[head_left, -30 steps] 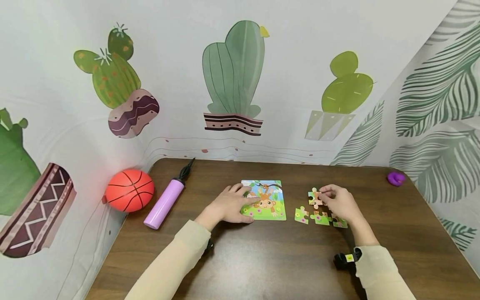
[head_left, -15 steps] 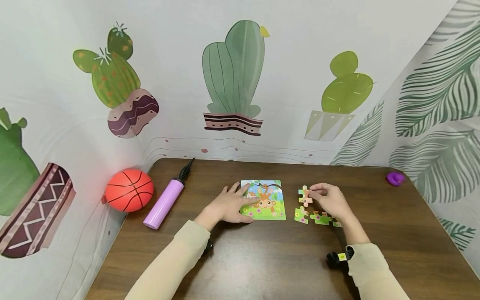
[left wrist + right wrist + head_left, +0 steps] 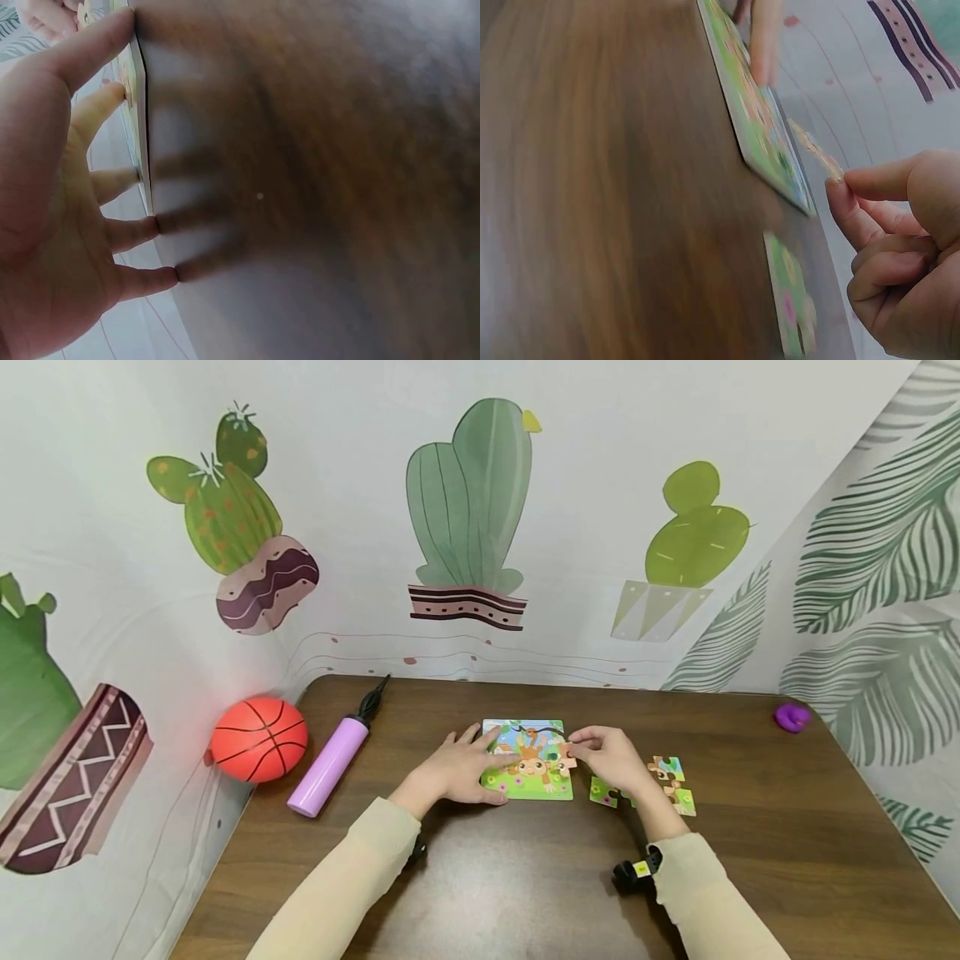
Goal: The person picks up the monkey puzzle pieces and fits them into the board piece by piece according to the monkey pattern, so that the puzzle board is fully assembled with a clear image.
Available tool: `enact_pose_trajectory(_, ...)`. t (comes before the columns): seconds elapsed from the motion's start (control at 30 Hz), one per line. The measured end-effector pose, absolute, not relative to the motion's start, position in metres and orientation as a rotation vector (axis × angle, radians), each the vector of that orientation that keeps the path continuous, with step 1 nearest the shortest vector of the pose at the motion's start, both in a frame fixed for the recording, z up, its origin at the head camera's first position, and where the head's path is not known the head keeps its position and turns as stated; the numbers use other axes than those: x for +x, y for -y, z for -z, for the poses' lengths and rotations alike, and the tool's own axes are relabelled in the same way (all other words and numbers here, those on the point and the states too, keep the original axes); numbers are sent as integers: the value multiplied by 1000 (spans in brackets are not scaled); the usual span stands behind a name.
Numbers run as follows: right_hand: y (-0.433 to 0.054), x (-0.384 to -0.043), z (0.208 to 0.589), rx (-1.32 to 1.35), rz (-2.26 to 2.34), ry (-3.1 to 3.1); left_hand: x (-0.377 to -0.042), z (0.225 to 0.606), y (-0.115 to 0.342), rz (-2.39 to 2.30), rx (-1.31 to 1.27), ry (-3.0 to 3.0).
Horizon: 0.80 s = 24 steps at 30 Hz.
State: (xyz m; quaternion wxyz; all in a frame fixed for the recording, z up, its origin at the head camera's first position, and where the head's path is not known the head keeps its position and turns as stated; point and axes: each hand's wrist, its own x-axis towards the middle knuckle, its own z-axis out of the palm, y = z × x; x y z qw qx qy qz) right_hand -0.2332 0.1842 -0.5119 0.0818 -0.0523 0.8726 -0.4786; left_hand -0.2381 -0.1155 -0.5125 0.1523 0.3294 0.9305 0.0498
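The left hand (image 3: 459, 770) rests with spread fingers on the left side of a square picture board (image 3: 528, 791) printed with a monkey. In the left wrist view, its thumb and index fingertip (image 3: 118, 91) touch the board, and the little fingertip reaches the table. Between thumb and index finger, the right hand (image 3: 609, 764) pinches a jigsaw piece (image 3: 566, 763) above the board's right side. The right wrist view shows this piece (image 3: 817, 152) tilted and raised off the board (image 3: 744, 112). Under and beside the right forearm lie loose jigsaw pieces (image 3: 602, 792), partly hidden by it.
More jigsaw pieces (image 3: 682, 800) lie right of the right wrist. A lilac hand pump (image 3: 330, 767) and an orange basketball (image 3: 258, 741) are at the left, the ball by the table edge. A small purple object (image 3: 792, 718) sits at the back right corner.
The right hand has carried the pinched jigsaw piece left, from above the loose pieces to over the board's right side. Pieces it covered now show. The left hand stays put.
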Motion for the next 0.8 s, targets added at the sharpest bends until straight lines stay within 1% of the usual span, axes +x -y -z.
enact_pose_trajectory(0.33,-149,-239,517,-147,1408,-2568,-239,516,117,-146,948,-2671)
enact_pose_trajectory(0.8,-133,-243,521,-89,1420,-2592,-237,513,116,-133,948,-2681)
